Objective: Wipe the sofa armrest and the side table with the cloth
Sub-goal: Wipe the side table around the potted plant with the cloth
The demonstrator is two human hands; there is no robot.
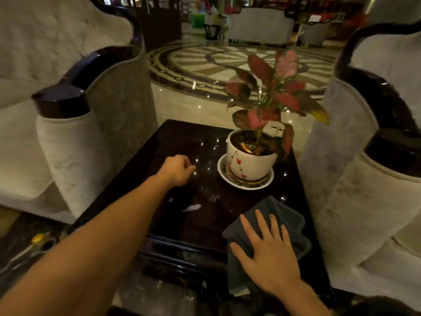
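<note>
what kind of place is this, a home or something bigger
Probably a hotel or commercial lobby, not a home. The polished marble floor has a large circular inlay, matching upholstered sofas flank the dark side table, and more seating stands across the hall.

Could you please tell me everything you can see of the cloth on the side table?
The cloth is dark grey-blue and looks soft and thick, like microfibre. It lies crumpled in folds on the near right corner of the dark glossy side table, with one part hanging over the near edge. The right hand presses flat on it, fingers spread. It sits just nearer than the white saucer under the plant pot, apparently not touching it.
</note>
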